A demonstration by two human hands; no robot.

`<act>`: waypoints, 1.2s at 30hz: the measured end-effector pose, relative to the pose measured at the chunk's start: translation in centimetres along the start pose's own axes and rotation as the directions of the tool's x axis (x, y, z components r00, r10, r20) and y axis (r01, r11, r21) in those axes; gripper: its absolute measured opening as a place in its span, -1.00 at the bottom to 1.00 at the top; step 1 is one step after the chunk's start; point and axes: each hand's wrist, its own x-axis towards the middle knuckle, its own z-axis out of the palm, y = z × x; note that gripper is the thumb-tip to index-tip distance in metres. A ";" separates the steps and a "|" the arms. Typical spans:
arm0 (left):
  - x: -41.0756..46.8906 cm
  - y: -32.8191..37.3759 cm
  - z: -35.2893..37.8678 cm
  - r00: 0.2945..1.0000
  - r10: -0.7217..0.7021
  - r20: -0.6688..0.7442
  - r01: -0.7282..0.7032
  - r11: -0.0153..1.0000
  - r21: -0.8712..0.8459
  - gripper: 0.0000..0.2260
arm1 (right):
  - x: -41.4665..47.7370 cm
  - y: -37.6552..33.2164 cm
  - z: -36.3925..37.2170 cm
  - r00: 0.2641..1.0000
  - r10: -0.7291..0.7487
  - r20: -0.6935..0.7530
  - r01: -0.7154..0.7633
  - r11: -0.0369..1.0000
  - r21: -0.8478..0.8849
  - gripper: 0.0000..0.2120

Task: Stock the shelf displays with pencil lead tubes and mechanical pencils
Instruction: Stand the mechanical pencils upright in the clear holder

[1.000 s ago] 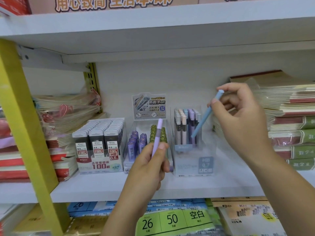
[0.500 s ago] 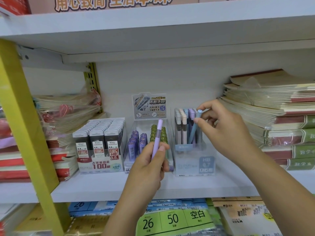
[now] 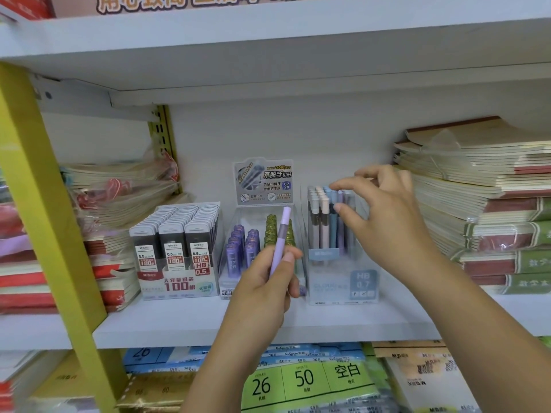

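Restocking at the stationery shelf.
Held lilac mechanical pencil upright in left hand, pinched low on the barrel; hovered right hand loosely, thumb and forefinger parted, over stocked pencils in the clear display box, gripping nothing. Judged light, stiff, smooth and slightly slippery: best taken mid-barrel, clear of the fine tip.

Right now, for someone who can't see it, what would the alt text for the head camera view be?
A person's left hand holds a purple mechanical pencil upright before a shop shelf, while the right hand reaches the tops of pencils standing in a clear display box. Lead tube displays stand beside it.
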 end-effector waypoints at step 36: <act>0.7 -2.0 2.0 0.861 0.507 0.028 -0.340 0.535 0.773 -0.50 | -1.1 -0.5 -3.2 0.997 -0.036 0.066 0.013 0.947 0.321 -0.73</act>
